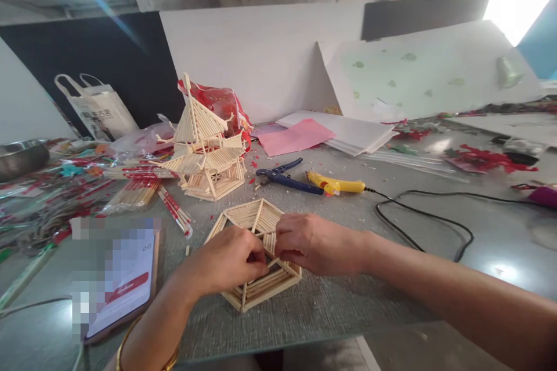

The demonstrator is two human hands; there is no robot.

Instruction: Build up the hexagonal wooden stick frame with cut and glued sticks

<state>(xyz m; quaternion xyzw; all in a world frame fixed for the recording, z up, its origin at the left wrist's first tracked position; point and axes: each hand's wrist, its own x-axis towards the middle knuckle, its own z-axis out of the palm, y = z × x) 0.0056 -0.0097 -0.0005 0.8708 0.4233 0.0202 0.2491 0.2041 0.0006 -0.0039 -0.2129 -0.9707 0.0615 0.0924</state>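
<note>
A flat hexagonal panel of thin wooden sticks (255,217) lies on the grey table in front of me. My left hand (230,261) rests on its near left part with fingers curled in a pinch. My right hand (311,243) meets it from the right, fingers also pinched together over the middle of the panel. What the fingertips hold is hidden between the two hands. Behind the panel stands a small pagoda model of the same sticks (206,148).
A phone (124,284) lies at my left. Blue pliers (287,178) and a yellow glue gun (337,185) with a black cable (429,217) lie behind my hands. Chopstick packets (137,191), paper sheets (343,130), a white bag (102,107) and red scraps fill the back.
</note>
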